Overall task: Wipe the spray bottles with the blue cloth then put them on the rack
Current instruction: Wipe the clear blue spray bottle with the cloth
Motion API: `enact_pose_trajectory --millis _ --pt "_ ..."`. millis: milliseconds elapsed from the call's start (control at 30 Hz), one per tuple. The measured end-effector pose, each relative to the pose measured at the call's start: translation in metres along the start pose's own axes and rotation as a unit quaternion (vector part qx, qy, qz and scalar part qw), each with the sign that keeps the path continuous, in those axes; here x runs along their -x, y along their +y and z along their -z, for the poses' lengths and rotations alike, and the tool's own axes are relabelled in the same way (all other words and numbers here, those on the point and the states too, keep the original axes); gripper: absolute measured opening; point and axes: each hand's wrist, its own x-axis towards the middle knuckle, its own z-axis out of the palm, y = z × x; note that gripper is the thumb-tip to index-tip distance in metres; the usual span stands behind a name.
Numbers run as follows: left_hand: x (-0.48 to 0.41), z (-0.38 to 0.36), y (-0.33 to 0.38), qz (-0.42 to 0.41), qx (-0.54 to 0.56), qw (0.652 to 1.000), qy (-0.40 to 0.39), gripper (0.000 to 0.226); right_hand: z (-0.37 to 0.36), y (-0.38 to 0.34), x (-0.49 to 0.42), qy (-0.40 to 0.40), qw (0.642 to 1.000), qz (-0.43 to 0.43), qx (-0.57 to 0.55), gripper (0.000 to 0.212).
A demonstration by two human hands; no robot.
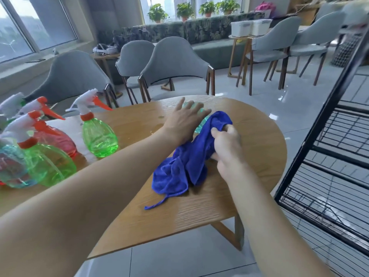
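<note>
Pinning teal bottle (200, 125), seemingly on its side, to desk (179, 212) under left hand (184, 120), fingers straight across it; gripping bunched cloth (185, 162) in right hand (226, 144), pressed to bottle's near end. Best to stop bottle rolling, sweep cloth round body, turn, repeat. Damp sheen (157, 126) on wood beside left wrist. More bottles (98, 136) upright far left; black wire rack (329, 156) right, off the desk. Grey chairs (175, 62), tiled floor (265, 108), window plants (184, 10) beyond.

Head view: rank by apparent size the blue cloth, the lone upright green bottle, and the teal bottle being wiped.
1. blue cloth
2. green bottle
3. teal bottle, mostly hidden under left hand and cloth: unsure
</note>
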Motion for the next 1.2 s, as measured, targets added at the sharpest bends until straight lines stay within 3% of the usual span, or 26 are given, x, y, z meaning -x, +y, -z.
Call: enact_pose_trajectory --millis 167,267,400,567,700,800,867,933,1000,1100,1200 --pt "-0.003 -0.003 -0.008 0.049 -0.067 0.996 0.027 0.080 0.004 -0.001 -0.003 -0.003 1.000 0.013 0.007 0.018" --pt "0.000 -0.005 -0.018 0.050 -0.041 0.998 -0.003 0.094 0.001 0.001 0.000 -0.030 0.999 -0.001 0.028 0.042" --pt "0.012 -0.001 -0.024 0.068 0.045 0.995 -0.055 0.098 -0.005 0.001 0.007 -0.044 0.999 -0.008 0.028 0.049" --pt "0.035 0.014 -0.027 0.080 0.009 0.994 -0.075 0.094 -0.014 0.003 0.015 -0.050 0.997 0.006 0.062 0.071" --pt "0.067 0.032 -0.028 0.183 0.162 0.961 -0.131 0.083 -0.019 0.007 0.018 -0.065 0.997 0.022 0.042 0.057" --pt "0.096 0.047 -0.029 0.247 0.339 0.896 -0.146 0.069 -0.023 0.011 0.019 -0.068 0.997 0.041 0.026 0.051" --pt "0.119 0.050 -0.033 0.292 0.446 0.835 -0.134 0.055 -0.028 0.013 0.022 -0.065 0.996 0.057 0.017 0.049" --pt "0.143 0.045 -0.039 0.348 0.557 0.747 -0.102 0.044 -0.034 0.015 0.024 -0.057 0.995 0.081 0.017 0.046" --pt "0.166 0.037 -0.040 0.387 0.671 0.630 -0.060 0.044 -0.038 0.016 0.026 -0.048 0.993 0.109 0.024 0.045" --pt "0.203 0.023 -0.042 0.370 0.804 0.465 0.013 0.039 -0.056 0.019 0.034 -0.047 0.985 0.160 0.037 0.032" --pt "0.219 0.027 -0.032 0.341 0.853 0.392 0.053 0.036 -0.066 0.015 0.048 -0.082 0.971 0.223 0.027 0.016"
